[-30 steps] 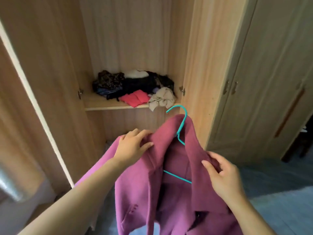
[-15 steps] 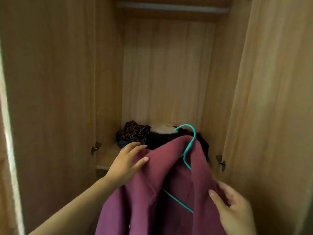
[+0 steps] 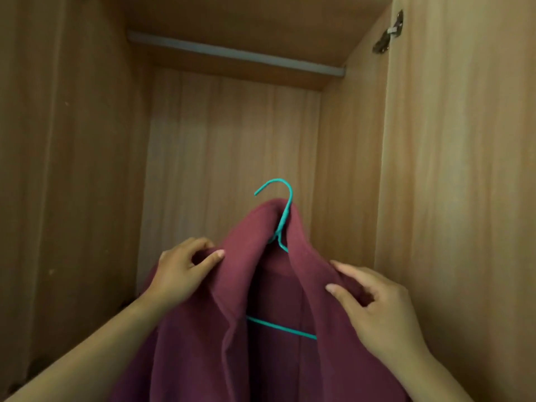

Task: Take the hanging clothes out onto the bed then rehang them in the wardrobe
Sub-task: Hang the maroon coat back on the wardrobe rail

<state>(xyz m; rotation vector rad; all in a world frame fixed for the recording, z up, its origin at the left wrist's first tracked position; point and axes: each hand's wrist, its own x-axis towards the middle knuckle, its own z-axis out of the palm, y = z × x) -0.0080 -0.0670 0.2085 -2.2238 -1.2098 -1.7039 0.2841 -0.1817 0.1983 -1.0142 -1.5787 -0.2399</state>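
Both forearms reach up from the bottom edge. Left hand (image 3: 185, 274) grasps the left shoulder of the maroon coat (image 3: 261, 343), thumb pinched over the fabric. Right hand (image 3: 377, 309) grasps the right shoulder the same way. Coat sits on a teal hanger (image 3: 282, 216) — hook up above the collar, held inside the open wardrobe (image 3: 232, 146), well below the rail (image 3: 235, 53). A hinge (image 3: 390, 33) shows top right.
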